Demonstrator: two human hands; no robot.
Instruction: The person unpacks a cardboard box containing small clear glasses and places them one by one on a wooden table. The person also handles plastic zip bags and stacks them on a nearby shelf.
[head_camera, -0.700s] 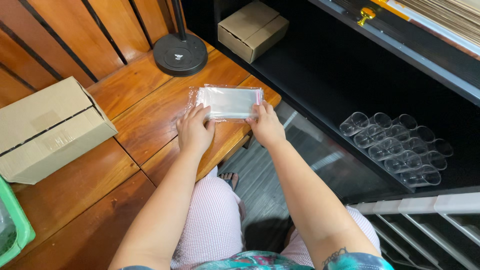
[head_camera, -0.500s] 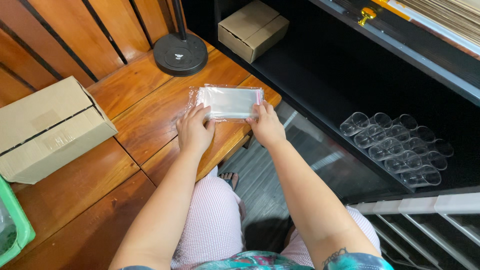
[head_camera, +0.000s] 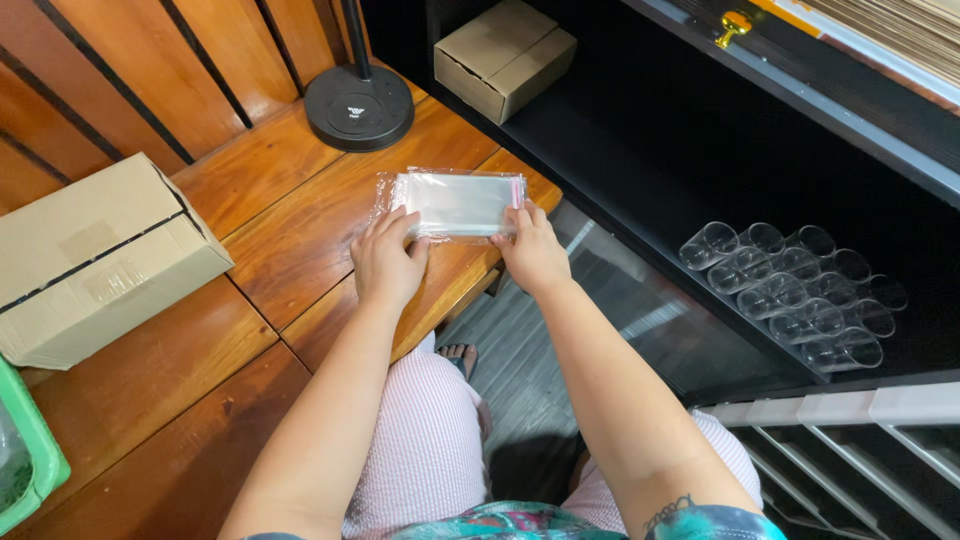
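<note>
Left hand (head_camera: 388, 262) lies flat with its fingers pressed on the near left edge of a clear plastic sleeve (head_camera: 455, 203); right hand (head_camera: 532, 252) pinches the sleeve's right end by the red strip, fingers closed on it. That sleeve rests on the wooden desk (head_camera: 290, 250), at twelve o'clock from both hands. It looks flat and unfilled, so packing seems barely begun, though its contents are hard to tell. Clear cups (head_camera: 795, 290) lie in rows on the dark shelf at three o'clock, none bagged. A taped cardboard box (head_camera: 95, 255) sits shut at nine o'clock.
</note>
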